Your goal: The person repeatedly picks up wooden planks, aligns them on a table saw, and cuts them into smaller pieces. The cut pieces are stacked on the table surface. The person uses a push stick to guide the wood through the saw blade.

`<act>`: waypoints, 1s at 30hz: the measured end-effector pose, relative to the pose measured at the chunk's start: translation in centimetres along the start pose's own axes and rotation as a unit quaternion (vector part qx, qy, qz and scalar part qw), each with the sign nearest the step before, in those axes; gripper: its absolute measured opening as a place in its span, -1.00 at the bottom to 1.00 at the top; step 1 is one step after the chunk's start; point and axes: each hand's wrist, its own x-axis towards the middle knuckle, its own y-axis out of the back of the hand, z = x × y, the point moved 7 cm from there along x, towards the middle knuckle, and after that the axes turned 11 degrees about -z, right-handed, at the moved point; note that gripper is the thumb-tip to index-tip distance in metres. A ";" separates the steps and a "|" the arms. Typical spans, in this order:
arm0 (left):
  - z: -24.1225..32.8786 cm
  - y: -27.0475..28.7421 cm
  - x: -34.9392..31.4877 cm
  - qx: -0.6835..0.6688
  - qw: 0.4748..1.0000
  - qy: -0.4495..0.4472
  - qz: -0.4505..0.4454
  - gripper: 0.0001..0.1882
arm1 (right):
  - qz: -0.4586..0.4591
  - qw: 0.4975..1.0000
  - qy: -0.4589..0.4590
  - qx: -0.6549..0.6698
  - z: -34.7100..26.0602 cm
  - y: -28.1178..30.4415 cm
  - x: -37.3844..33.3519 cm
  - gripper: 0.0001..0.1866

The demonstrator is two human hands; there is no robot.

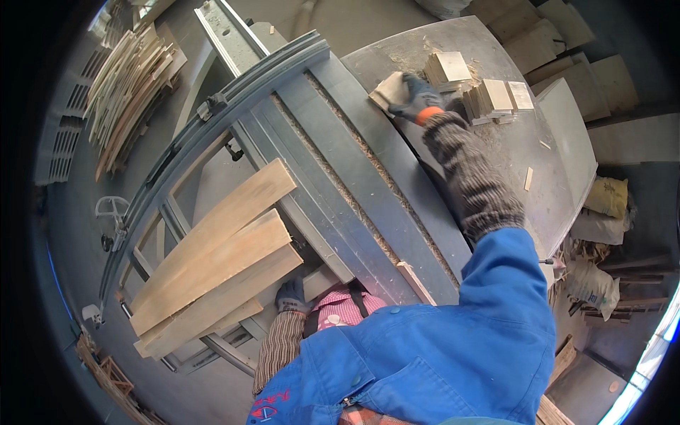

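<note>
My right hand (418, 99), in a dark glove with an orange cuff, reaches far out over the saw table. Its fingers are wrapped round a small stack of square wood pieces (389, 91) at the table's edge. Just right of it stand more stacks of cut wood pieces (487, 100), with sawdust and chips about them. My left hand (290, 295), also gloved, is low by my body, beside the near ends of several long wooden boards (219, 258). Its fingers are mostly hidden, so I cannot see whether it grips anything.
A grooved metal sliding table (354, 166) runs diagonally through the middle. A narrow wood strip (416, 282) lies at its near end. Thin boards (131, 92) are piled on the floor at far left. Sheets (545, 42) lean at back right, with sacks (593, 283) on the right.
</note>
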 end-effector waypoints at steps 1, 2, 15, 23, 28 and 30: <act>-0.2 -0.2 0.0 -0.005 0.999 0.013 -0.029 0.02 | -0.007 1.000 0.002 -0.011 -0.8 -0.9 0.6 0.05; -0.3 -0.2 0.2 -0.012 0.999 0.023 -0.047 0.02 | -0.031 0.999 -0.011 -0.025 -1.1 -1.9 1.2 0.05; -0.7 -0.7 0.6 -0.032 0.999 -0.011 -0.006 -0.05 | 0.184 0.969 -0.144 0.078 9.3 10.4 2.4 0.16; -0.1 0.2 1.0 -0.016 1.000 -0.015 -0.003 -0.05 | 0.102 0.967 -0.213 -0.099 9.4 11.8 2.9 0.15; -0.2 -0.3 0.5 -0.012 1.000 -0.007 0.007 -0.06 | 0.148 0.982 -0.062 -0.096 4.5 12.2 -4.4 -0.08; -0.5 -0.9 0.0 -0.008 1.000 0.004 0.009 -0.06 | 0.142 0.982 -0.060 -0.109 4.2 11.4 -8.4 -0.10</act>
